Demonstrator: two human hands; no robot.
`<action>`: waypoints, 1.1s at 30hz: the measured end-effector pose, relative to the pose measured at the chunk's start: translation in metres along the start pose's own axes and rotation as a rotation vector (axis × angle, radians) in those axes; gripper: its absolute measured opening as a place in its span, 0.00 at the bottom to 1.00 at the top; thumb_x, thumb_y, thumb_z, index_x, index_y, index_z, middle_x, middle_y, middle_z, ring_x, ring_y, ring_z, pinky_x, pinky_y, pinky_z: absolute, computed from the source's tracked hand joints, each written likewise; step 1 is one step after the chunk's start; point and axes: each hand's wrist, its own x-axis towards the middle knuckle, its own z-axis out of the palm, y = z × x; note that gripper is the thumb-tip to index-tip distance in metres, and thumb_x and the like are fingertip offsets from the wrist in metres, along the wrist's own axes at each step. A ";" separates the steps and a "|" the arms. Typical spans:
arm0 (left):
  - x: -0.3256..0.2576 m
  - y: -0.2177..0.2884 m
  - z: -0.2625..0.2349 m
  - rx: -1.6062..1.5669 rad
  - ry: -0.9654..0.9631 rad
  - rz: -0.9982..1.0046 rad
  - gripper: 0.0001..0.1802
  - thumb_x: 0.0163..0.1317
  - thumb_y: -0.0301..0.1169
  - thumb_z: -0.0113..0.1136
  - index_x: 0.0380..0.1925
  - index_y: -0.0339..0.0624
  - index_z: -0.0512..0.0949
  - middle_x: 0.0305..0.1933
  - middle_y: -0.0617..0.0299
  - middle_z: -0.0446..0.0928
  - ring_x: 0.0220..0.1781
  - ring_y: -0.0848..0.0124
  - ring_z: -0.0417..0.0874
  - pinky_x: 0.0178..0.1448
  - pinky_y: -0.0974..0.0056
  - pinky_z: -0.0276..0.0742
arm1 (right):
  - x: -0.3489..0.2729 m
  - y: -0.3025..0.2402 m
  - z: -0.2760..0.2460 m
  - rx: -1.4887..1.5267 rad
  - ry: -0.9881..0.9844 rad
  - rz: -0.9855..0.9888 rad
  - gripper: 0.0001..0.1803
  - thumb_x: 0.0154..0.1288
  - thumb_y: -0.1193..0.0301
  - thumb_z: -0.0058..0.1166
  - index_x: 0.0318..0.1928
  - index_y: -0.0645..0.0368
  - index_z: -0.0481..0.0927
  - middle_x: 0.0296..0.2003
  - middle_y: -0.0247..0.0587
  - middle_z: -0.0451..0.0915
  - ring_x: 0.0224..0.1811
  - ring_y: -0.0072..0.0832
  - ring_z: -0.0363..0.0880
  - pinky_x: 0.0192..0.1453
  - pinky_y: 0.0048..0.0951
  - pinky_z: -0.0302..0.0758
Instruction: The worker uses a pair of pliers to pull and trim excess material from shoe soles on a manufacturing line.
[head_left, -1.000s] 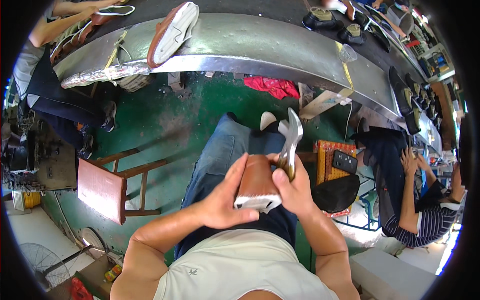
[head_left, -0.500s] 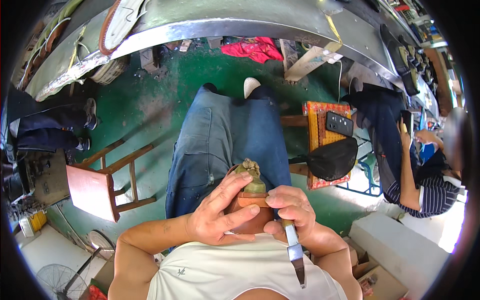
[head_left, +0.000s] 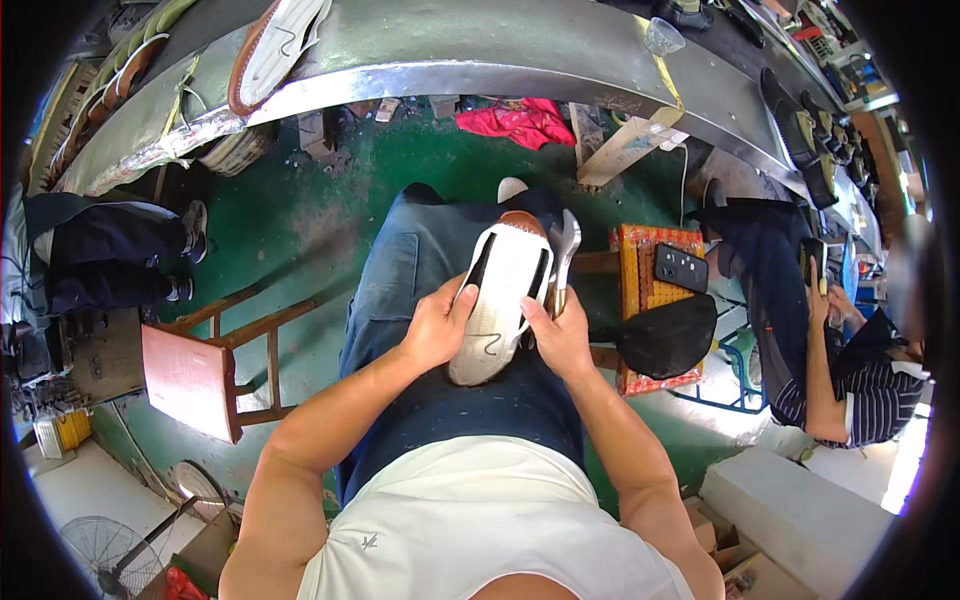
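Note:
A white shoe (head_left: 507,290) lies upper side up over my lap, its rounded toe towards me and its brown heel end pointing away. Black openings show along both sides, and a dark squiggle marks the toe. My left hand (head_left: 440,323) grips the left edge, thumb on top and fingers hidden underneath. On the opposite edge my right hand (head_left: 560,335) presses its thumb against the upper. A silver-headed metal hand tool (head_left: 569,240) is also in my right hand, its head pointing away beside the heel; its exact kind is unclear.
Ahead runs a metal-edged workbench (head_left: 420,75) with another white shoe (head_left: 275,58). A stool (head_left: 190,380) stands left. To the right, a beaded seat (head_left: 640,240) bears a phone (head_left: 681,267) and a black bag (head_left: 668,338). A seated co-worker (head_left: 850,390) is farther right.
Both hands have moved away from my body. The piece with the brown sole, held close before, is now a shoe turned upper side up. The tool's head has swung from towards me to away.

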 end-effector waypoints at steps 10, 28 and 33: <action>0.034 0.006 -0.008 -0.155 -0.541 -0.213 0.33 0.60 0.18 0.48 0.69 0.37 0.72 0.56 0.61 0.82 0.55 0.74 0.81 0.64 0.66 0.75 | -0.004 0.028 -0.039 -0.110 -0.072 0.097 0.25 0.63 0.64 0.67 0.52 0.70 0.75 0.42 0.50 0.83 0.46 0.35 0.83 0.54 0.33 0.78; -0.011 -0.028 0.013 -0.568 -0.487 -0.268 0.51 0.69 0.28 0.56 0.81 0.36 0.33 0.84 0.50 0.49 0.82 0.65 0.56 0.81 0.64 0.51 | -0.039 -0.085 -0.067 -1.306 -0.597 -0.362 0.21 0.68 0.68 0.58 0.54 0.71 0.77 0.43 0.59 0.81 0.47 0.49 0.84 0.44 0.47 0.81; -0.006 -0.038 0.041 -0.462 -0.021 -0.361 0.36 0.82 0.52 0.32 0.76 0.35 0.62 0.74 0.49 0.69 0.75 0.63 0.68 0.77 0.65 0.61 | -0.025 -0.068 -0.054 -1.034 -0.735 -0.240 0.14 0.67 0.67 0.59 0.44 0.66 0.76 0.35 0.55 0.82 0.38 0.52 0.84 0.41 0.48 0.80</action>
